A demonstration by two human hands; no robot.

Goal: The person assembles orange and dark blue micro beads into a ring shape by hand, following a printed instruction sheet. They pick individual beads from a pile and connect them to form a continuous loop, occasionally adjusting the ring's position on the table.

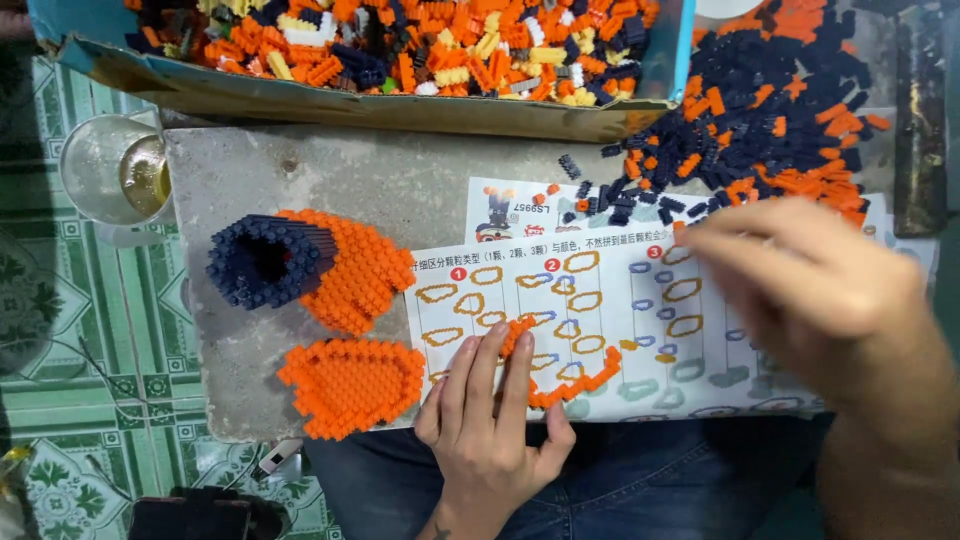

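Observation:
My left hand (490,410) lies flat, fingers together, on a printed instruction sheet (600,310), its fingertips pressing a curved strip of small orange bricks (575,380). My right hand (810,275) is blurred over the sheet's right side, fingers spread toward the pile of loose navy and orange bricks (770,110); whether it holds anything cannot be seen. Left of the sheet lie a built orange and navy tube-shaped piece (300,265) and a flat orange panel (350,385).
A grey slab (400,180) serves as the work surface across my lap. A cardboard box (380,105) of mixed bricks sits at the top. A glass (115,170) with yellowish liquid stands at the left on a green patterned floor (90,330).

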